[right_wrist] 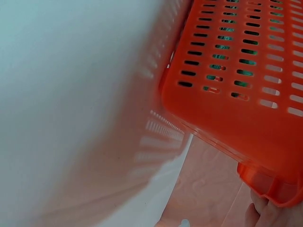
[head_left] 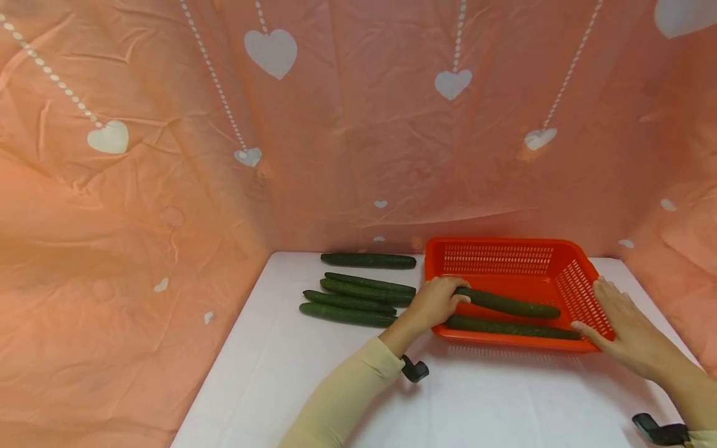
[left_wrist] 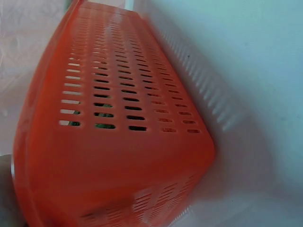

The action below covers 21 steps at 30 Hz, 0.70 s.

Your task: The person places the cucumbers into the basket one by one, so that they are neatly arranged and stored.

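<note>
In the head view my left hand (head_left: pixel 434 303) reaches over the left rim of a red plastic basket (head_left: pixel 526 242) and grips one end of a dark green cucumber (head_left: pixel 512 305). That cucumber lies slanted inside the basket, above a second cucumber (head_left: pixel 515 326) along the near wall. My right hand (head_left: pixel 633 333) rests on the right rim, fingers straight and thumb over the near corner. The right wrist view catches some fingers (right_wrist: pixel 274 215) by the basket's handle (right_wrist: pixel 270 182). Only a sliver of the left hand (left_wrist: pixel 7 194) shows in the left wrist view.
Left of the basket, several cucumbers (head_left: pixel 347 315) lie in a row on the white table (head_left: pixel 269 373); another cucumber (head_left: pixel 368 261) lies farther back. A pink cloth with white hearts (head_left: pixel 358 155) hangs behind and at both sides.
</note>
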Each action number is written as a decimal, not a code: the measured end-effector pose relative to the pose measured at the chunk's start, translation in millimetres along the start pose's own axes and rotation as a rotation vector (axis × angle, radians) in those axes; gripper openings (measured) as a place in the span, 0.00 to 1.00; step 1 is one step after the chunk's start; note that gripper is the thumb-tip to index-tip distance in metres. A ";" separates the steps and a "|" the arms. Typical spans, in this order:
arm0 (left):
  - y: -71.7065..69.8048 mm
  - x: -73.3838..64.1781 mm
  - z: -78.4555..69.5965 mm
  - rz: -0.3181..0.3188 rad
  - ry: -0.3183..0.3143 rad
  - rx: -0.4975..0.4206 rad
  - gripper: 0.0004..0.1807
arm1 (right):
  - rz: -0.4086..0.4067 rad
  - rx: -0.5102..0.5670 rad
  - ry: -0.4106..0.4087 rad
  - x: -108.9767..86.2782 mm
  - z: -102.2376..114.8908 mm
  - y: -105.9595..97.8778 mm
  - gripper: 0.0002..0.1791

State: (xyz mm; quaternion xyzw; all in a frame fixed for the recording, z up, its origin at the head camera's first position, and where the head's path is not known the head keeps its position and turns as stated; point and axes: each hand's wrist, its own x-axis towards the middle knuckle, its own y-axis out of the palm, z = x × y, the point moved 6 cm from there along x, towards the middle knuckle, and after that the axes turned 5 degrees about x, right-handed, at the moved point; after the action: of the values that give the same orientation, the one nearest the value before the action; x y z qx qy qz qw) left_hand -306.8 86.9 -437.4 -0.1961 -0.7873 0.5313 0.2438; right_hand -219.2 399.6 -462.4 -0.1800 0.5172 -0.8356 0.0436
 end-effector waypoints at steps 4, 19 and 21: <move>6.6 0.3 -2.2 0.006 0.001 0.026 0.18 | 0.009 0.004 0.007 -1.0 -1.7 2.1 0.56; 20.1 5.5 -13.6 0.043 -0.064 0.052 0.18 | -0.010 0.013 -0.004 -1.3 -0.3 2.1 0.55; 21.3 6.5 -15.3 0.044 -0.058 0.057 0.17 | -0.011 0.012 -0.001 -0.8 -0.8 2.0 0.55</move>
State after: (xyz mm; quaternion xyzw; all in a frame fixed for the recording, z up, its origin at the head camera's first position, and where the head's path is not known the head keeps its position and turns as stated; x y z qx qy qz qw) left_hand -301.9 109.5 -451.4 -0.1907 -0.7741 0.5642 0.2145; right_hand -218.9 399.6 -464.7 -0.1829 0.5113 -0.8387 0.0404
